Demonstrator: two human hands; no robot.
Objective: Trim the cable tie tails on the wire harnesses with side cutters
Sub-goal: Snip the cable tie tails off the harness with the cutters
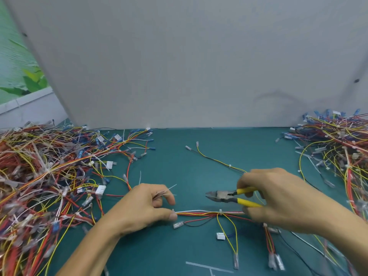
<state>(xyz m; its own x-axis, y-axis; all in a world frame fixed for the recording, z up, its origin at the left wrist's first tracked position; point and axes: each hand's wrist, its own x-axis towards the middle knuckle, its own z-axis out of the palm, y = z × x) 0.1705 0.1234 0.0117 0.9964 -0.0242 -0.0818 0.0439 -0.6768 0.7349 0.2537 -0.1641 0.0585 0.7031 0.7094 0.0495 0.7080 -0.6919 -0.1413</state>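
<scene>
Two harness heaps [39, 176] at the desk's [179, 156] side edges suggest much remains; left hand [147, 208] pinches one harness [199, 213] and cut tails [164, 193], right hand's [278, 198] grip wraps the side cutters [223, 196].

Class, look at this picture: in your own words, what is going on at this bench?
A person is working on a wire harness lying on the green bench. The left hand pinches its left end and also holds a few thin white tie tails. The right hand grips yellow-handled side cutters, tip pointing left just above the harness, not on any tie. Tangled harness piles lie at both sides.
</scene>
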